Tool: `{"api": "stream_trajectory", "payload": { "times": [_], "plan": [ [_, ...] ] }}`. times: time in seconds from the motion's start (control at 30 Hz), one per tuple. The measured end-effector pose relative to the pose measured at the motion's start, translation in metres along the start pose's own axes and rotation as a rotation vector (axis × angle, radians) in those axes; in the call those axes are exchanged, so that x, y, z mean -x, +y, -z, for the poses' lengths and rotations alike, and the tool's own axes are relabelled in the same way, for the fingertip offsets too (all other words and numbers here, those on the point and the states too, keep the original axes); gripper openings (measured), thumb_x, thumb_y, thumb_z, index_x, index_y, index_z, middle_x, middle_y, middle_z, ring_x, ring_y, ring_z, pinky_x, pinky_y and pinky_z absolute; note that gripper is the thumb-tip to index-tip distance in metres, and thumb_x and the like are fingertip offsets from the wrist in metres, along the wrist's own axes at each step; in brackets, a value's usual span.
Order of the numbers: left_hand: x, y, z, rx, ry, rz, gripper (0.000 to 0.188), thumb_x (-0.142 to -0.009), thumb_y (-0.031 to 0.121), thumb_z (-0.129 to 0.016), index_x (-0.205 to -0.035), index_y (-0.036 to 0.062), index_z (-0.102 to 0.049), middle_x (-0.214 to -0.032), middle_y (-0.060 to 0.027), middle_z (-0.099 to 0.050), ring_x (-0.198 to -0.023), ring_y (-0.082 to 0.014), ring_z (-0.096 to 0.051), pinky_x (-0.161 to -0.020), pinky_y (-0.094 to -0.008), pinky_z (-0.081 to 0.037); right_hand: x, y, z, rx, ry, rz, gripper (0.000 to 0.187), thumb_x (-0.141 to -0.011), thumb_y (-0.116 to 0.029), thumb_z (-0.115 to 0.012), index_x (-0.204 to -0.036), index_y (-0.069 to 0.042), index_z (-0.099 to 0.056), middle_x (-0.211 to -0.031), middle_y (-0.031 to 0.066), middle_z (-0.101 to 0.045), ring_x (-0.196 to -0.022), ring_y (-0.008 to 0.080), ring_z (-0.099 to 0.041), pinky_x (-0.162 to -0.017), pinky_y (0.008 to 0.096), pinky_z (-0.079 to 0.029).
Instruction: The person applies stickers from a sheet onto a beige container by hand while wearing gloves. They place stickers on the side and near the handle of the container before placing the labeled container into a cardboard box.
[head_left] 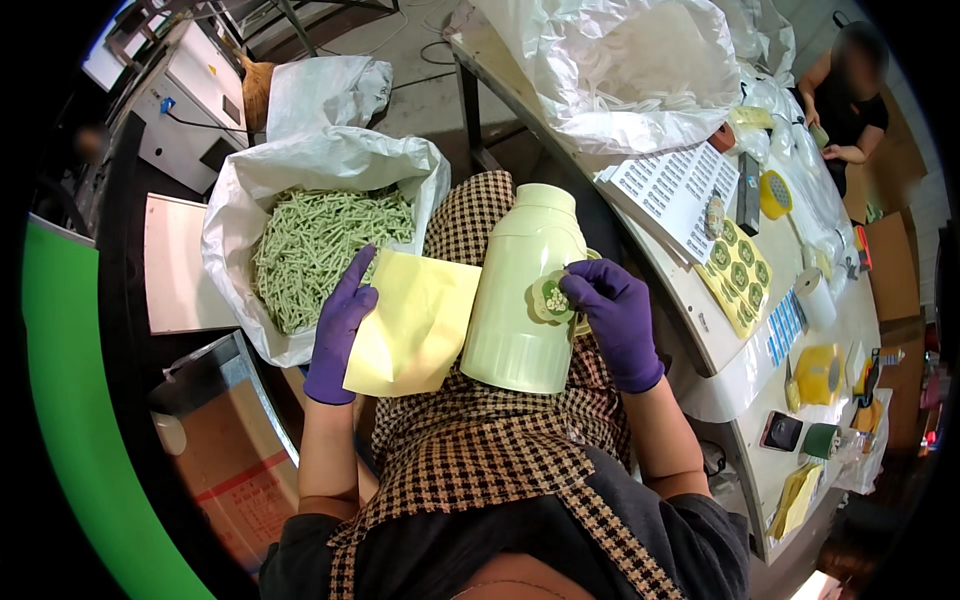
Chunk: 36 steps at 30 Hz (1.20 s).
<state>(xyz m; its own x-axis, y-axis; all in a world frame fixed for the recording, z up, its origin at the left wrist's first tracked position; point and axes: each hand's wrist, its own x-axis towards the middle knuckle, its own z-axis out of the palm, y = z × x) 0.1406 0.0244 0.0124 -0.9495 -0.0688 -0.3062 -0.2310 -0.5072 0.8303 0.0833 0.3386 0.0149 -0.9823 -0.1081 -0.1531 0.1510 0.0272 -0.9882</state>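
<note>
A pale green jug (515, 340), shaped like a vacuum flask, rests on my lap with its narrower neck pointing away from me. My left hand (342, 325), in a purple glove, is closed on a creased yellow paper sheet (415, 325) that leans by the jug's left side. The gloved fingers of my right hand (622, 318) pinch the right edge of a round green floral sticker (552, 299) at the jug's front. Whether the sticker lies fully flat there I cannot tell. Part of the jug's handle (590, 256) shows behind my right hand.
A white sack (228, 240) full of thin green pieces (335, 250) stands at left. On the right-hand table (690, 310) are a sheet of round stickers (737, 275), printed label sheets (668, 195), tape rolls (820, 374) and a large white bag (560, 100). Another person (850, 100) works at far right.
</note>
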Motion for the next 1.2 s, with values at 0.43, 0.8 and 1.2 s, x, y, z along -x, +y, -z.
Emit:
{"api": "stream_trajectory", "payload": {
  "times": [0.43,0.8,1.2],
  "plan": [
    [0.013,0.006,0.0,0.049,-0.046,-0.06,0.075,-0.092,0.014,-0.062,-0.16,0.0059,-0.03,-0.139,-0.0174,-0.058,-0.122,-0.0296,-0.064,-0.104,-0.0421,-0.052,0.008,0.017,-0.027,0.701,0.38,0.516,0.06,-0.075,-0.032,-0.086,-0.123,-0.006,-0.06,-0.105,0.0161,-0.057,-0.088,0.0318,-0.061,-0.074,0.0416,-0.052],
    [0.025,0.015,-0.115,-0.973,-0.703,-0.466,0.058,-0.096,0.009,-0.064,-0.149,-0.0023,-0.044,-0.135,-0.0228,-0.061,-0.087,-0.015,-0.07,-0.081,-0.0271,-0.053,0.101,-0.01,0.031,-0.035,-0.227,0.191,0.084,-0.083,-0.031,-0.087,-0.148,0.003,-0.044,-0.129,0.0157,-0.062,-0.108,0.0169,-0.063,-0.093,0.0325,-0.052],
    [-0.202,-0.025,-0.06,-0.882,-0.697,-0.42,0.045,-0.103,0.026,-0.06,-0.141,0.0011,-0.055,-0.134,-0.0137,-0.062,-0.123,-0.0205,-0.058,-0.107,-0.0318,-0.045,0.046,0.381,0.255,-1.498,0.06,-0.289,0.027,-0.103,-0.017,-0.053,-0.123,-0.002,-0.064,-0.102,0.0121,-0.072,-0.079,0.0217,-0.067,-0.07,0.0303,-0.055]
  ]
}}
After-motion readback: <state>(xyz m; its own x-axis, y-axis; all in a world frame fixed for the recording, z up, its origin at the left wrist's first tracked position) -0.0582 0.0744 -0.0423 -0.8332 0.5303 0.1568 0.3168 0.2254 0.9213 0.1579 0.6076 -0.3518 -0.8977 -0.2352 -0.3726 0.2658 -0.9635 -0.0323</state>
